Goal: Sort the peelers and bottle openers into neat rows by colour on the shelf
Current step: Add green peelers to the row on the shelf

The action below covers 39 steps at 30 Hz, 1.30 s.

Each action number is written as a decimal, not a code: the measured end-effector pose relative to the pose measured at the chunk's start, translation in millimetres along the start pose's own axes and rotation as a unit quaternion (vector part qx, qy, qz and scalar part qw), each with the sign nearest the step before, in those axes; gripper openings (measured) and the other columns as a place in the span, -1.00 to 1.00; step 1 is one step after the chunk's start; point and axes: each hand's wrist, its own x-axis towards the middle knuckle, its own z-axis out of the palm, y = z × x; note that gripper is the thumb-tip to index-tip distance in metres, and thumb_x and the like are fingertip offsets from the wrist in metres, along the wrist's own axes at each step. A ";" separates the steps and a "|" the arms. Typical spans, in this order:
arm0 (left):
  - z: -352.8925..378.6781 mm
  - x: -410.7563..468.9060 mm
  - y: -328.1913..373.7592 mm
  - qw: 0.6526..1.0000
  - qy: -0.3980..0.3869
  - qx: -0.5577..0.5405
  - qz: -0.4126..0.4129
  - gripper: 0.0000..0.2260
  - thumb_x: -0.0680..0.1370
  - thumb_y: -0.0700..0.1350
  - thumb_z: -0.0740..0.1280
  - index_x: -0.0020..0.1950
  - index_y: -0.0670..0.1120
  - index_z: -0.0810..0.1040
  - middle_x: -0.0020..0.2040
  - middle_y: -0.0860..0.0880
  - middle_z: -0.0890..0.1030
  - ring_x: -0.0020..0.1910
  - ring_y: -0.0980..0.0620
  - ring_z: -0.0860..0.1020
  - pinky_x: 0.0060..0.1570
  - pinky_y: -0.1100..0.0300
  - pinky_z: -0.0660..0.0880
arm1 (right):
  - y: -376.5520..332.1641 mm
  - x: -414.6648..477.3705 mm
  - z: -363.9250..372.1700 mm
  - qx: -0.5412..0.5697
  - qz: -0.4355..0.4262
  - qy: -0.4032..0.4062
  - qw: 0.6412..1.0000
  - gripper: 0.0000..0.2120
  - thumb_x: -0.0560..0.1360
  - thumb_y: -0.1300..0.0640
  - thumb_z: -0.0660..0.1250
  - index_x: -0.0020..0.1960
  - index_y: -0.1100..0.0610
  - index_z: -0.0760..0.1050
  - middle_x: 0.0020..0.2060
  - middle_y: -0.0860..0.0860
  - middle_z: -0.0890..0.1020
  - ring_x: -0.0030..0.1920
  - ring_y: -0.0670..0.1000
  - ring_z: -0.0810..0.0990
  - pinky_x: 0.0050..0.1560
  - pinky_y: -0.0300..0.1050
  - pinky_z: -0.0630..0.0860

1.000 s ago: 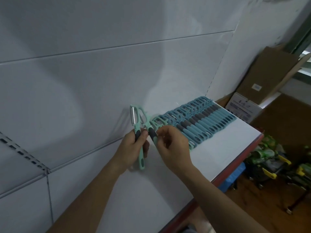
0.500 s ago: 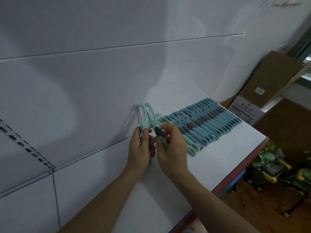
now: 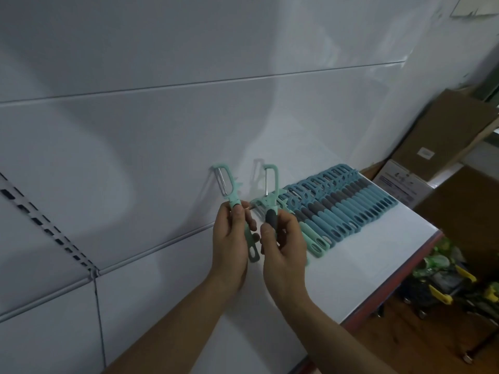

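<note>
My left hand (image 3: 232, 240) grips a mint-green peeler (image 3: 226, 182) by its handle, blade end pointing up. My right hand (image 3: 283, 241) grips a second mint-green peeler (image 3: 270, 184) by its dark grey grip, also upright. The two peelers stand apart above the white shelf (image 3: 359, 263). To the right lies a neat row of teal-blue peelers (image 3: 348, 206) with grey grips, side by side, and a few mint-green ones (image 3: 314, 238) at its near end beside my right hand.
The shelf has a red front edge (image 3: 391, 290). A white back panel (image 3: 162, 130) rises behind it. Cardboard boxes (image 3: 442, 136) stand at the far right end. Below the shelf sit green and yellow goods (image 3: 442, 279) on the wooden floor.
The two peelers, held close together before, are now pulled apart, one in each hand. My right hand has lifted its peeler upright.
</note>
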 end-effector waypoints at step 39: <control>-21.6 21.6 -14.6 0.993 -0.113 -0.016 -0.034 -0.71 0.57 -0.08 0.19 0.15 -0.16 0.62 -0.11 -0.15 0.63 -0.11 -0.06 0.57 -0.09 0.10 0.49 | 21.8 34.1 -46.2 -0.349 -0.180 -0.075 0.916 -0.92 0.53 0.08 0.45 0.00 0.05 0.59 -0.14 -0.10 0.59 -0.13 -0.08 0.49 -0.14 -0.19 0.45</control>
